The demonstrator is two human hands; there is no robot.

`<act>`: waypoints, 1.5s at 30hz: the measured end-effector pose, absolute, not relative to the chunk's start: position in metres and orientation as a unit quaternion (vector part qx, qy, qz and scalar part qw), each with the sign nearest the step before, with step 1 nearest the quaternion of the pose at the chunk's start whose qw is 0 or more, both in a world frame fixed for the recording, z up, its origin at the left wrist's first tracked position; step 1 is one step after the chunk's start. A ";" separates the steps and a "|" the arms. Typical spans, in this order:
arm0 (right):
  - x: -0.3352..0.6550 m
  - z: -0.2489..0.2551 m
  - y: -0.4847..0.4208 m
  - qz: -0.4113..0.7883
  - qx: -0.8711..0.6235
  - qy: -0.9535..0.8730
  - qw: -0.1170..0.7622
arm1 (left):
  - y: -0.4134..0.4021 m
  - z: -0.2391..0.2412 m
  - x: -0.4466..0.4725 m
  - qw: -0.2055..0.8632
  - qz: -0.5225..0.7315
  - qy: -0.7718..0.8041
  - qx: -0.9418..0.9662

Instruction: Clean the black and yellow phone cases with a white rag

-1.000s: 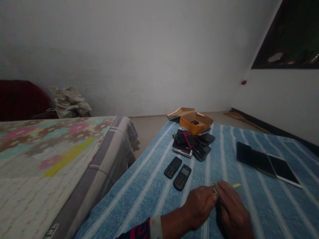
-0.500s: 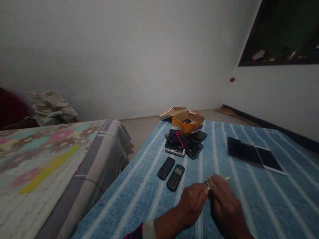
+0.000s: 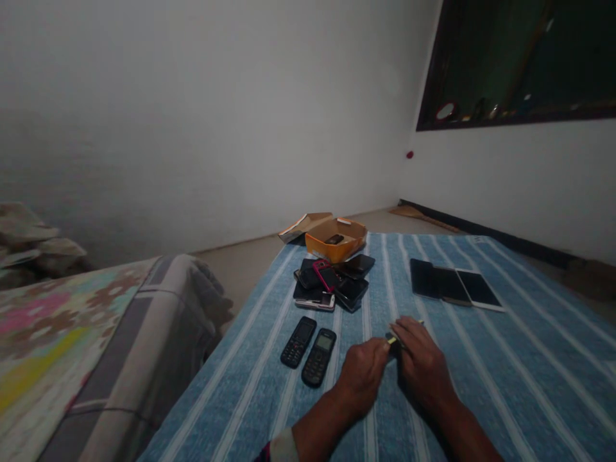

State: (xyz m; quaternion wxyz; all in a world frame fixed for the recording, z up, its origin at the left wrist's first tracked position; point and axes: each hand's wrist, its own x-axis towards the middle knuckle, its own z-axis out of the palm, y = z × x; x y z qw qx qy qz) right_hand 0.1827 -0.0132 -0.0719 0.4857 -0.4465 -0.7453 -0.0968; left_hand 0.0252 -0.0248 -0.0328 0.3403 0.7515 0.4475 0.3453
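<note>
Showing between fingers (image 3: 408,332), yellow strip (image 3: 391,341)

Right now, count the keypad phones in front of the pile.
2: a keypad phone on the left, a second one beside it, nearer the left hand. Another could be hidden beneath that hand.

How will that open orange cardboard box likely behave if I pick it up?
Probably light, since the orange cardboard box looks thin-walled. Its raised lid would likely flop, and the small dark object inside may slide.
</note>
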 end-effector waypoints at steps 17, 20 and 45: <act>0.174 -0.064 -0.019 -0.111 -0.457 -0.728 0.500 | -0.022 -0.033 0.023 0.399 0.379 0.420 0.722; 0.161 -0.060 -0.026 -0.102 -0.431 -0.746 0.498 | -0.022 -0.033 0.022 0.398 0.388 0.431 0.711; 0.169 -0.048 -0.021 -0.096 -0.441 -0.737 0.503 | -0.019 -0.033 0.019 0.404 0.380 0.405 0.727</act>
